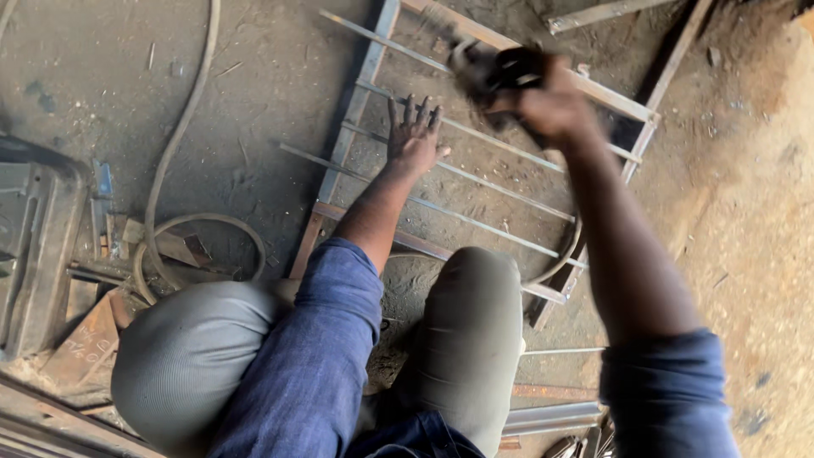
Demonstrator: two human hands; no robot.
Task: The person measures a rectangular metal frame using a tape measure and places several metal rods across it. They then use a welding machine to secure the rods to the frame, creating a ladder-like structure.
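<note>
The left hand point(413, 136) lies open, fingers spread, pressing down on the thin rods of a metal grille frame point(475, 182) lying on the dirt floor point(254, 76). The right hand point(551, 106) grips a dark, blurred tool point(500, 69) near the frame's far rail. A slip of the tool could hit the spread fingers beside it; the hose point(182, 127) could snag.

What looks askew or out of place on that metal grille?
On the metal grille, several thin bars overhang the left rail unevenly. The left hand presses flat on them; the right hand grips a blurred dark tool.
</note>
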